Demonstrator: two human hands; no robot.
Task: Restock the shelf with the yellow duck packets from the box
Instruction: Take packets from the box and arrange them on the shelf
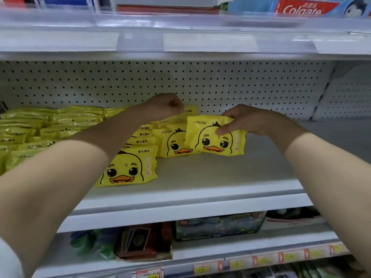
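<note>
Yellow duck packets fill the left half of the white shelf. One row stands upright behind a front packet; a second row stands to its right. My right hand pinches one more duck packet by its top right corner, held upright just right of the second row. My left hand reaches over the rows to a packet at the back, fingers curled on its top. The box is out of view.
Stacked yellow packets lie flat at the far left. A pegboard back wall closes the shelf. The shelf above carries toothpaste boxes; the shelf below holds card boxes and price tags.
</note>
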